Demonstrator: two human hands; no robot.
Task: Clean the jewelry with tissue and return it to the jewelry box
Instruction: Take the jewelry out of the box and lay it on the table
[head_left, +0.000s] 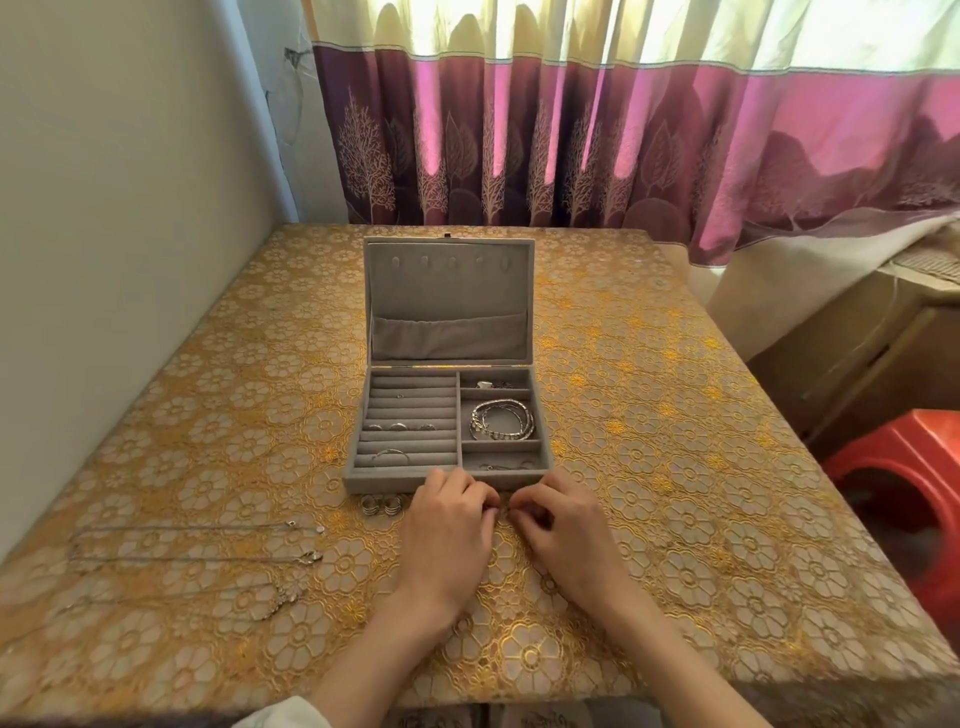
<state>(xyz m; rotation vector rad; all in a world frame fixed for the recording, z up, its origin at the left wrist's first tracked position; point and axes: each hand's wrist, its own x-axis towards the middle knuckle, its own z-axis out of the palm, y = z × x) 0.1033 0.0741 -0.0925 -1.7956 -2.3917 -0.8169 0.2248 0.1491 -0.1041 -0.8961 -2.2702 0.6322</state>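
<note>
Head view shows your two hands meeting just below the centre of the frame, right in front of the near wall of the grey jewelry box. Your left hand has its fingers curled inward, and your right hand is curled the same way, fingertips of both nearly touching over a very small item between them; it is too small and too hidden to name, so I cannot tell what you hold or which hand has it. The jewelry box sits open in the middle of the bench, its lid standing upright at the far side with a fabric pocket across its lower part. In the box's left half, rings sit in the padded ring rolls, and a thin bangle lies in the rolls nearer you. In the right half, a bundle of silver bracelets fills the middle compartment, a small piece lies in the far compartment, and a fine chain rests in the nearest one. Just left of your left hand, touching the bench beside the box's front wall, stand two wide silver rings. At the lower left of the frame, three thin necklaces lie stretched across the yellow floral bench cover. A purple patterned curtain hangs behind the bench, and a red stool stands at the right edge.
</note>
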